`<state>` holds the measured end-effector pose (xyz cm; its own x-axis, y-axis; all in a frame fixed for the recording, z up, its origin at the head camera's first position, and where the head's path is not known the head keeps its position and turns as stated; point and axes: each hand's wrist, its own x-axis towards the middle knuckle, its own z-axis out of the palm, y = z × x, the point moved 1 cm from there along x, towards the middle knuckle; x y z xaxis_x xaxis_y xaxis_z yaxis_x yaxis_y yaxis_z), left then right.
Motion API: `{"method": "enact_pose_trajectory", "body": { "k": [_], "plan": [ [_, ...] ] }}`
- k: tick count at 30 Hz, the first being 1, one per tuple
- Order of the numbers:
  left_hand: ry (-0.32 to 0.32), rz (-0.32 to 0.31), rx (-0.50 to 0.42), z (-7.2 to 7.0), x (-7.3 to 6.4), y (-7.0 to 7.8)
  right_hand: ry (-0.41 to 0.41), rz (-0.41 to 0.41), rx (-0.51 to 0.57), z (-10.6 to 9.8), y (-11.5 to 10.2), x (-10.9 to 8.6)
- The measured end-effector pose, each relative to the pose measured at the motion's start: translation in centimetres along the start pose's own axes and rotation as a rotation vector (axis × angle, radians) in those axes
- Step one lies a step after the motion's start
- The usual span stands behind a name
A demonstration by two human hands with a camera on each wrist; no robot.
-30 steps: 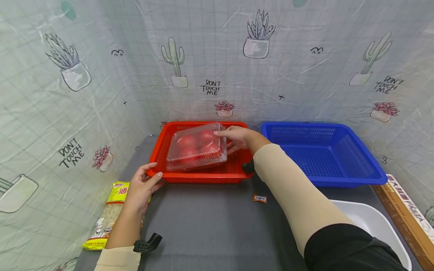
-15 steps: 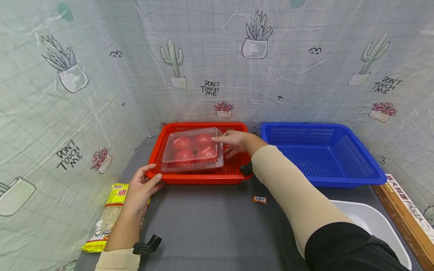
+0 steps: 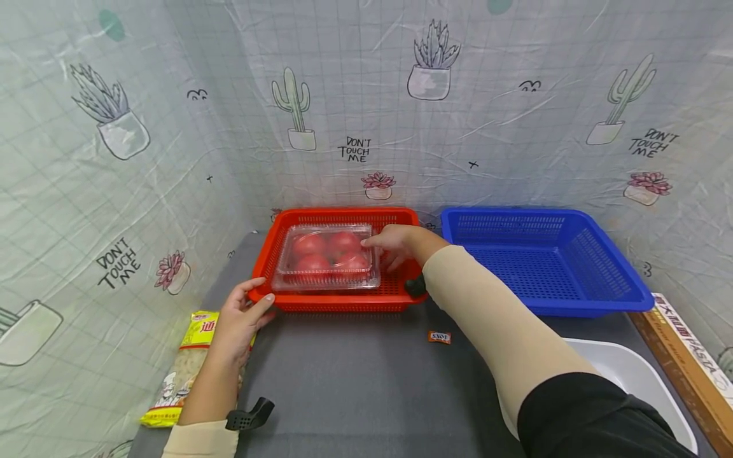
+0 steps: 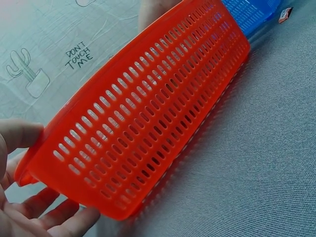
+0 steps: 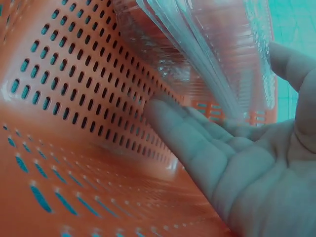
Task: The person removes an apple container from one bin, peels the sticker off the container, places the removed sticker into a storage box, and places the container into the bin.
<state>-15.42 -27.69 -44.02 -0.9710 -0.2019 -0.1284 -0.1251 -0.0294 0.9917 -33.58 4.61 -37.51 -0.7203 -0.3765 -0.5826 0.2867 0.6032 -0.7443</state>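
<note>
A clear plastic clamshell box of tomatoes (image 3: 326, 257) sits inside the red basket (image 3: 343, 304), towards its left side. At the box's right end my right hand (image 3: 395, 245) holds it, thumb on the upper edge and fingers lower down. In the right wrist view, the right hand's fingers (image 5: 192, 143) reach under the clear box (image 5: 197, 54). My left hand (image 3: 237, 318) grips the basket's front left corner. In the left wrist view, its thumb is over the rim of the red basket (image 4: 143, 108) and its other fingers (image 4: 74, 222) are below.
To the right stands a blue basket (image 3: 544, 273). A small orange-wrapped sweet (image 3: 439, 337) lies on the grey table (image 3: 355, 381). By my left forearm is a yellow food bag (image 3: 177, 381). A white tray (image 3: 641, 375) and a pasta box (image 3: 687, 369) lie at the right.
The tomato box has gone from tilted to nearly level, lower in the red basket and slightly left. My right hand has moved down a little with it. The left hand keeps its place.
</note>
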Motion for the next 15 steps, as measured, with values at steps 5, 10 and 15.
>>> {"method": "enact_pose_trajectory", "body": {
  "k": [5,10,15],
  "plan": [
    [0.002,0.01,0.104,0.1,-0.3,0.3,0.108,-0.043,-0.145,-0.4,-0.5,-1.0],
    [0.039,0.143,0.446,0.5,-1.2,0.6,0.193,-0.133,-0.149,-1.1,-0.2,-3.2],
    [0.102,0.314,0.679,1.4,-2.4,1.5,0.24,-0.262,-0.083,-1.4,1.4,-6.0]
  ]
}}
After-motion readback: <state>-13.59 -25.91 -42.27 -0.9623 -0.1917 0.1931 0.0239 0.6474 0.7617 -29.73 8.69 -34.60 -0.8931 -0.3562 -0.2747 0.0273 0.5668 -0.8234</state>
